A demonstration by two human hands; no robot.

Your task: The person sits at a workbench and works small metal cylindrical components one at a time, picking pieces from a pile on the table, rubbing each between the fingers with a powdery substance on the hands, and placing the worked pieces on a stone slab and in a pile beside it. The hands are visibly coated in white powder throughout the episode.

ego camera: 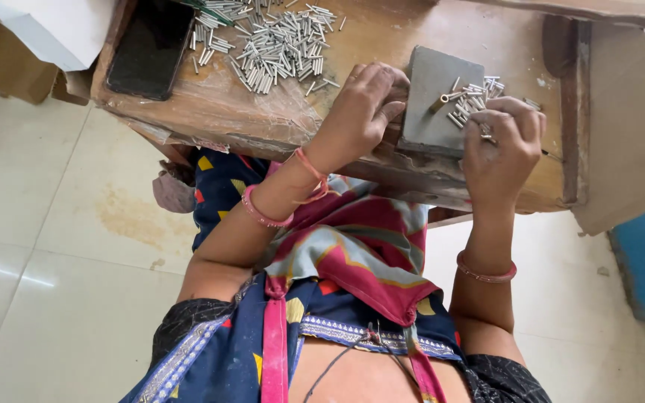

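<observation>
Left hand (363, 108) resting on the near edge of the wooden table (382, 37), fingers curled together against the left side of a grey block (431, 101). Right hand (502, 142) at the block's right near corner, fingers pinched on what looks like a small metal tube (485, 133), partly hidden. Brass peg (440, 102) standing on the block, small heap of metal tubes (475, 97) just beside it. Larger pile of tubes (274, 41) toward the table's far left, black phone (151, 45) at its left edge
</observation>
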